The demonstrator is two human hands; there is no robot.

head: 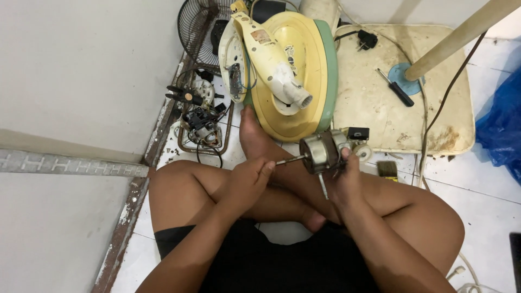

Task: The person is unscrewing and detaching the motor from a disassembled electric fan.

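Note:
I sit cross-legged on a white tiled floor. My right hand (pixel 346 182) grips a round metal fan motor (pixel 320 153) from below, with a small white part on its right side. The motor's thin shaft (pixel 290 160) points left. My left hand (pixel 251 179) pinches the shaft's tip with closed fingers. A thin metal rod hangs down from the motor beside my right hand.
A yellow and green fan base (pixel 293 76) lies ahead of my foot. Right of it stands a dirty cream fan base plate (pixel 380 108) with a pole, a black screwdriver (pixel 396 87) and a plug. Motor parts (pixel 201 122) and a fan grille (pixel 198 27) lie left. A blue bag (pixel 502 125) is at right.

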